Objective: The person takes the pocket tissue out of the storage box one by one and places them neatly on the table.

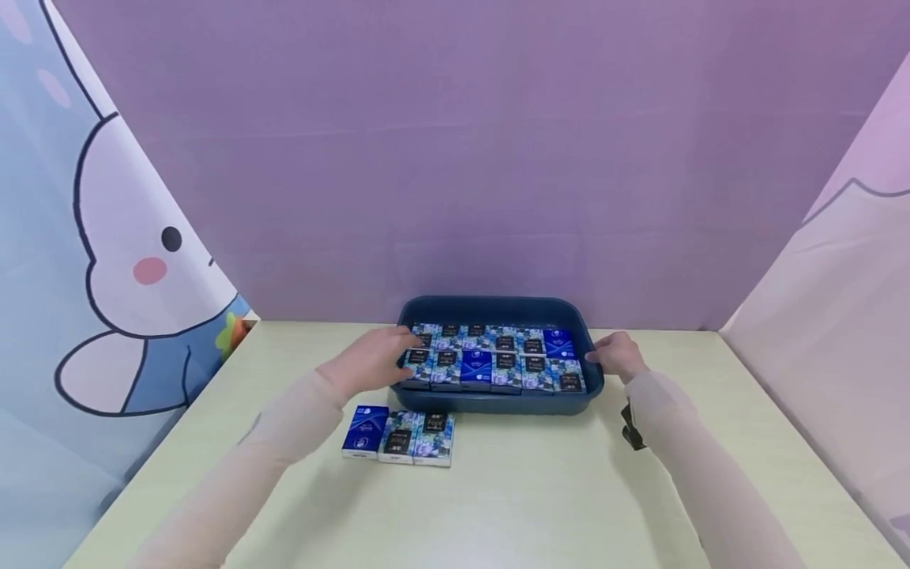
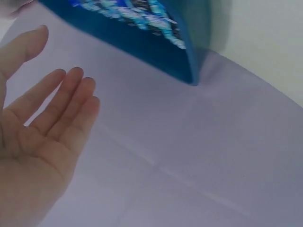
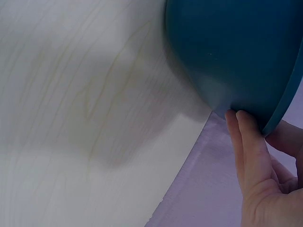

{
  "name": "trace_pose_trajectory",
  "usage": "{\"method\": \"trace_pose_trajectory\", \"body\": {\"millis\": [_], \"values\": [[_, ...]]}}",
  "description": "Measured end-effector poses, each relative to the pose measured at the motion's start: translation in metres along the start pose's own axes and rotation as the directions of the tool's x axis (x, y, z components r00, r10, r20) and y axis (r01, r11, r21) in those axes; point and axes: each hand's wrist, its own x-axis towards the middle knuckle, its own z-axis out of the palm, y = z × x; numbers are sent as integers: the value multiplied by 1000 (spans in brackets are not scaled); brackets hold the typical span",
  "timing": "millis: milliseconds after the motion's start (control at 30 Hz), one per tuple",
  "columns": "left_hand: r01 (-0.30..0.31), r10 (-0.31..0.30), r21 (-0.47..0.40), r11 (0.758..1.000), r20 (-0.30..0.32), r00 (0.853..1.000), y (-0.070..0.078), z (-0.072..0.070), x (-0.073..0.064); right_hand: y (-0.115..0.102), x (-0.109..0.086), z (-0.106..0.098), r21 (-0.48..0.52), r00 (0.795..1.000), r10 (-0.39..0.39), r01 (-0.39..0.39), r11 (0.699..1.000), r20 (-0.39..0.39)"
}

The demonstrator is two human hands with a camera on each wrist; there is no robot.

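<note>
A dark blue plastic basin (image 1: 498,405) sits toward the back of the table, holding two rows of pocket tissue packs. Most packs are floral with a black label, such as this floral pack (image 1: 505,371); a plain blue pack (image 1: 476,370) lies among them. My right hand (image 1: 617,354) pinches the basin's right rim, fingers on the outer wall in the right wrist view. At the left end, my left hand (image 1: 373,359) overlaps the basin and end packs in the head view. In the left wrist view its fingers (image 2: 71,109) are extended, with nothing held.
In front of the basin's left side, a blue tissue pack (image 1: 366,431) and two floral packs (image 1: 415,436) lie side by side on the pale table (image 1: 526,490). A small black object (image 1: 631,431) shows beside the right sleeve. A purple cloth backdrop (image 1: 498,158) rises behind.
</note>
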Motion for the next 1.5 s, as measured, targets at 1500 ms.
{"method": "trace_pose_trajectory", "body": {"millis": [1500], "values": [[265, -237, -22, 964, 379, 894, -41, 75, 103, 2, 4, 7, 25, 1000, -13, 14, 1000, -28]]}}
